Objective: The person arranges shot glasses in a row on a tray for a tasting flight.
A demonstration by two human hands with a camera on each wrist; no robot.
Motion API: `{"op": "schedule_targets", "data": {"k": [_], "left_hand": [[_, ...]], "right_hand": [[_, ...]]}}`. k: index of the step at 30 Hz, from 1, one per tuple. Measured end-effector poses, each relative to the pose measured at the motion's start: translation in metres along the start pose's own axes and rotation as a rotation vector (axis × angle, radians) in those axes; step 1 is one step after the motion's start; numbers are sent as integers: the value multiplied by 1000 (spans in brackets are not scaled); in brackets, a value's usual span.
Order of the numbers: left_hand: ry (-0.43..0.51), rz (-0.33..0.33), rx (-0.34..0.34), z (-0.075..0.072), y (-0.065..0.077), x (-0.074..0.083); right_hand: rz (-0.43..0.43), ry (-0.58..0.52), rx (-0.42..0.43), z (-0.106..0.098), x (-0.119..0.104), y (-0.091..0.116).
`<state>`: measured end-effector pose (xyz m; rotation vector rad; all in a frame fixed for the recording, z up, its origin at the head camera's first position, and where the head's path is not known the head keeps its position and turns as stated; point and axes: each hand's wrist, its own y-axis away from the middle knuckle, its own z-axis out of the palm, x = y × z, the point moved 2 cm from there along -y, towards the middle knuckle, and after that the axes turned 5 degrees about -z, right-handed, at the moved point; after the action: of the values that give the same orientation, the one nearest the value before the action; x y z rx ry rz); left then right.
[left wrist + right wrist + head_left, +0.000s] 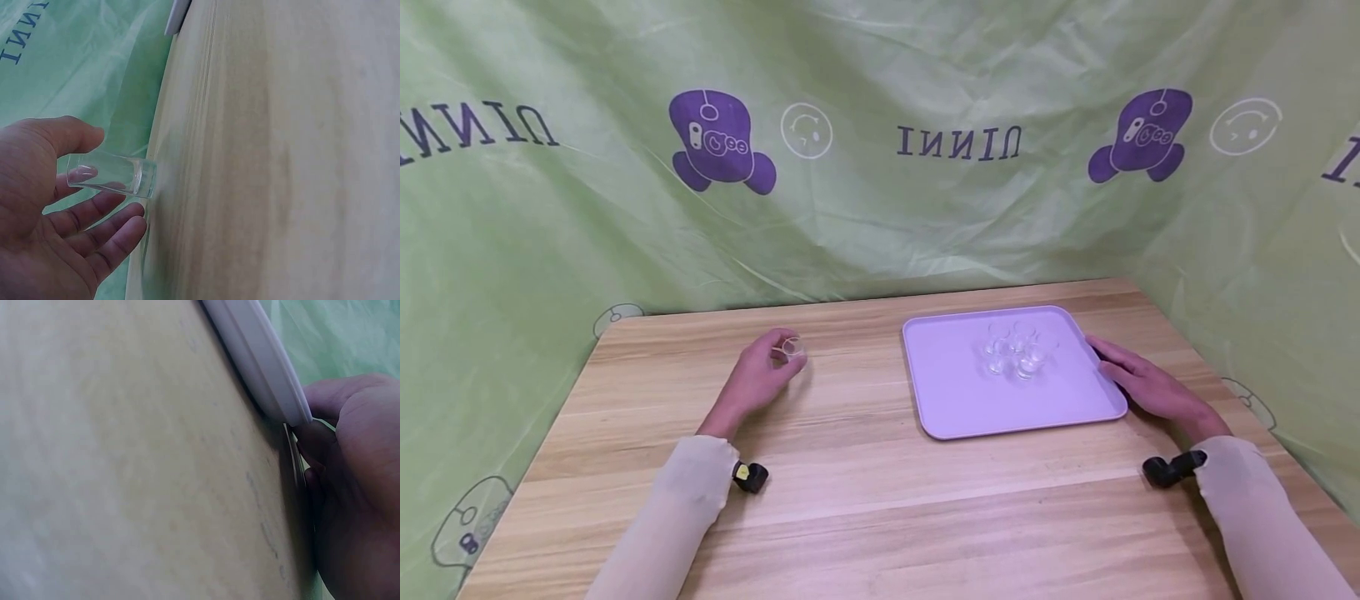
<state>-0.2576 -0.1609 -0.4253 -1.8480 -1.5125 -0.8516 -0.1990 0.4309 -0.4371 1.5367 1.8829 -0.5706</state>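
My left hand [763, 373] holds a small clear shot glass [112, 174] between thumb and index finger, the other fingers spread below it. The glass stands upright, with its thick base close over the wooden table, left of the middle. My right hand [1150, 387] is at the right edge of a light purple tray [958, 400]. In the right wrist view, the thumb lies over the tray's rim [265, 362] and the curled fingers are under it, gripping the edge. A cluster of several clear shot glasses [1026, 360] stands on the tray's right half.
The tray lies on the right part of the wooden table [880, 517], near its back edge. A green printed curtain [865, 225] hangs right behind the table and along both sides. A black wrist camera [1172, 469] sits by the right sleeve.
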Motion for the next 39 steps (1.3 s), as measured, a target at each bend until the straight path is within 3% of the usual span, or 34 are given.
{"op": "schedule_targets", "data": {"k": [30, 39], "left_hand": [[-14, -16, -10, 2, 1, 0], [-2, 10, -36, 8, -1, 10]], "right_hand": [[4, 10, 3, 0, 0, 0], [8, -10, -1, 0, 0, 1]]}}
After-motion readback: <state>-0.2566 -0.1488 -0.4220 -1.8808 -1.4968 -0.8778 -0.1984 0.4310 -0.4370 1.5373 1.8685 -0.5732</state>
